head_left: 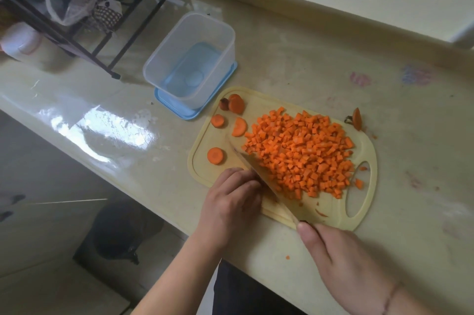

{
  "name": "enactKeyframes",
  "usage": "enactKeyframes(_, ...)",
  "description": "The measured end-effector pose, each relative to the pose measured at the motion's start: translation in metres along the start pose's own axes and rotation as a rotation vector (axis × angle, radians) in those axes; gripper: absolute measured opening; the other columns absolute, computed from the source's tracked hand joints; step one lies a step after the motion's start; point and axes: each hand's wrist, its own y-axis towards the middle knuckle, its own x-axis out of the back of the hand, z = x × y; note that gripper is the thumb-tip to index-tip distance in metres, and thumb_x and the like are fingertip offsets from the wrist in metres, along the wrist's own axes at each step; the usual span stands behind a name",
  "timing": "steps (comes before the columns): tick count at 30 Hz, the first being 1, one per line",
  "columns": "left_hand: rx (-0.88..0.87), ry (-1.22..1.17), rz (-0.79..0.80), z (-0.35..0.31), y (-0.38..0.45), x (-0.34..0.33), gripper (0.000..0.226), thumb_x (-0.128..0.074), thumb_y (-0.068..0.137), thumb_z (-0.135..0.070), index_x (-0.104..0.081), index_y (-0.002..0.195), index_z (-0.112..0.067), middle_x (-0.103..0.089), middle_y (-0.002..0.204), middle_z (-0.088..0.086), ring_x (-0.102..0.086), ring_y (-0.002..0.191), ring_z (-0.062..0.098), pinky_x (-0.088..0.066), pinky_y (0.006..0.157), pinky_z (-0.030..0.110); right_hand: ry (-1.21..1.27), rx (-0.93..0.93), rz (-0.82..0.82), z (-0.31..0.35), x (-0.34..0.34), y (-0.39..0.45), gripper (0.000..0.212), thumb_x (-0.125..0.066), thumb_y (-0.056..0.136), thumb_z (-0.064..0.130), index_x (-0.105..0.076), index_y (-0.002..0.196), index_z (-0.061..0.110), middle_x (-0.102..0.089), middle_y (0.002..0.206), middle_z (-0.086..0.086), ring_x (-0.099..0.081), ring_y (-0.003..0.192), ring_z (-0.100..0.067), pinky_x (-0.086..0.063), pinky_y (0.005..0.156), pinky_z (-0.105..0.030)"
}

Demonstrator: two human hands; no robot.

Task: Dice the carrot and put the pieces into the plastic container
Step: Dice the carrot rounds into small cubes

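Observation:
A big heap of diced carrot (301, 153) covers the middle of the pale yellow cutting board (202, 158). Several carrot rounds (216, 155) and end pieces (236, 103) lie on the board's left part. My right hand (338, 263) grips the handle of a knife (269, 186), whose blade lies across the board against the heap's near-left side. My left hand (230, 201) has its fingers curled at the board's near-left edge, touching the blade's spine; whatever lies beneath it is hidden. The clear plastic container (191, 56) stands empty on its blue lid (179, 109), beyond the board's left end.
A carrot top (357, 118) lies on the counter past the board's far right corner. A black wire rack (84, 32) with plastic bags stands at the far left. The counter's front edge runs diagonally under my forearms. Small carrot bits lie near the board's handle hole (357, 189).

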Motion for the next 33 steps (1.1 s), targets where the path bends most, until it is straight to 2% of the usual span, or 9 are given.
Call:
enactKeyframes(6,-0.035,0.046,-0.001,0.002,-0.002,0.002,0.011,-0.081,0.083,0.000,-0.076,0.093,-0.001,-0.069,0.097,0.012,-0.066,0.094,0.028,-0.055,0.083,0.035,0.063,-0.044,-0.019,0.003,0.014,-0.007,0.073,-0.021,0.081,0.075,-0.048,0.060,0.010,-0.052,0.050,0.005,-0.051,0.051,-0.010,-0.037,0.053,-0.025)
enactKeyframes(12,-0.047,0.037,0.017,0.003,-0.002,0.005,0.007,-0.073,0.090,-0.006,-0.075,0.095,-0.001,-0.069,0.100,0.011,-0.063,0.094,0.028,-0.053,0.081,0.036,0.052,-0.078,0.051,0.009,0.015,-0.017,0.058,-0.029,0.079,0.060,-0.051,0.065,0.008,-0.057,0.057,0.008,-0.056,0.060,-0.009,-0.039,0.057,-0.021)
enactKeyframes(16,-0.038,0.000,0.038,0.004,-0.004,0.004,0.011,-0.070,0.095,-0.010,-0.076,0.097,-0.001,-0.070,0.103,0.010,-0.064,0.098,0.026,-0.054,0.085,0.033,0.027,-0.064,0.011,0.003,0.010,-0.021,0.070,-0.018,0.079,0.073,-0.053,0.065,0.013,-0.063,0.067,0.014,-0.058,0.066,-0.005,-0.040,0.061,-0.020)
enactKeyframes(19,-0.022,-0.024,0.010,0.003,-0.004,0.004,0.013,-0.068,0.096,-0.012,-0.077,0.096,-0.002,-0.072,0.104,0.008,-0.065,0.101,0.023,-0.055,0.088,0.031,-0.016,-0.027,0.014,-0.003,0.002,-0.016,0.084,-0.010,0.073,0.083,-0.057,0.071,0.013,-0.065,0.076,0.001,-0.059,0.073,-0.005,-0.042,0.065,-0.022)
enactKeyframes(22,-0.023,-0.025,-0.003,0.002,-0.002,0.004,0.023,-0.062,0.101,-0.018,-0.077,0.093,-0.002,-0.072,0.102,0.008,-0.065,0.100,0.023,-0.054,0.089,0.029,0.004,-0.018,0.049,0.004,0.000,-0.002,0.069,-0.012,0.081,0.071,-0.050,0.063,0.016,-0.057,0.065,-0.005,-0.055,0.067,-0.009,-0.040,0.060,-0.025)
enactKeyframes(24,-0.043,-0.003,0.018,0.003,-0.003,0.004,0.023,-0.061,0.101,-0.018,-0.076,0.094,-0.003,-0.072,0.101,0.009,-0.065,0.098,0.025,-0.054,0.086,0.030,0.026,-0.004,0.052,0.008,0.002,0.005,0.061,-0.017,0.082,0.067,-0.045,0.059,0.018,-0.050,0.056,0.000,-0.050,0.058,-0.010,-0.038,0.056,-0.028)
enactKeyframes(26,-0.068,0.027,0.028,0.007,-0.005,0.004,0.016,-0.065,0.098,-0.013,-0.077,0.097,-0.003,-0.071,0.102,0.009,-0.065,0.096,0.026,-0.053,0.084,0.030,0.036,0.011,0.030,0.004,0.006,0.007,0.067,-0.016,0.084,0.071,-0.044,0.058,0.016,-0.050,0.055,0.004,-0.048,0.055,-0.011,-0.037,0.054,-0.029)
enactKeyframes(29,-0.066,0.047,0.027,0.009,-0.006,0.003,0.010,-0.068,0.094,-0.004,-0.076,0.099,-0.002,-0.069,0.100,0.010,-0.064,0.096,0.026,-0.053,0.084,0.029,0.058,-0.012,-0.003,-0.003,0.011,0.007,0.079,-0.017,0.074,0.079,-0.048,0.062,0.007,-0.048,0.051,0.003,-0.046,0.049,-0.011,-0.039,0.054,-0.031)
enactKeyframes(33,-0.050,0.004,0.037,0.008,0.010,-0.006,0.019,-0.073,0.087,0.009,-0.075,0.102,-0.003,-0.068,0.106,0.008,-0.065,0.097,0.026,-0.053,0.081,0.032,0.106,-0.044,-0.009,0.000,0.013,0.003,0.076,-0.021,0.071,0.081,-0.045,0.063,0.009,-0.041,0.046,0.005,-0.040,0.045,-0.009,-0.036,0.052,-0.034)
